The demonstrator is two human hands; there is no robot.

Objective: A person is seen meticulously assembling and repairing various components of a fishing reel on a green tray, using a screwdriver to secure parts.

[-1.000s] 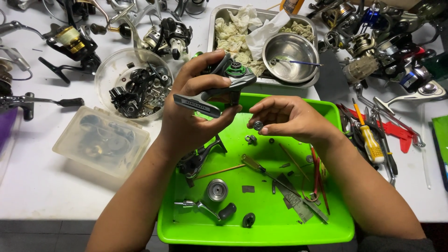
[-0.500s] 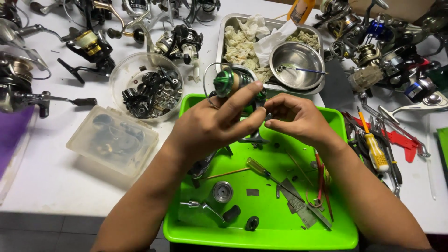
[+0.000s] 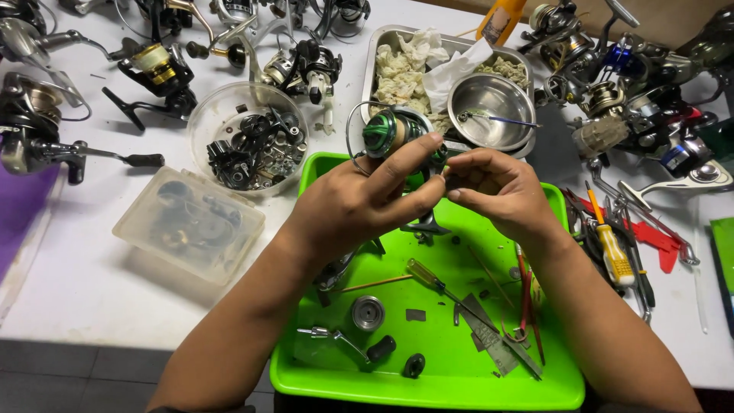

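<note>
Two hands are working over a cluttered white surface, and we are recording items from largest to smallest. We are seeing a bright green tray lying on that surface directly below the hands. Behind it a metal tray is holding crumpled rags and a steel bowl; to the left are sitting a round clear tub of dark parts and a clear lidded box. The left hand is gripping a green-spooled fishing reel above the tray's far edge, fingers stretched across its body. The right hand is pinching at the reel's right side; we cannot tell what sits between its fingertips. A screwdriver and a small round metal part are lying in the tray.
</note>
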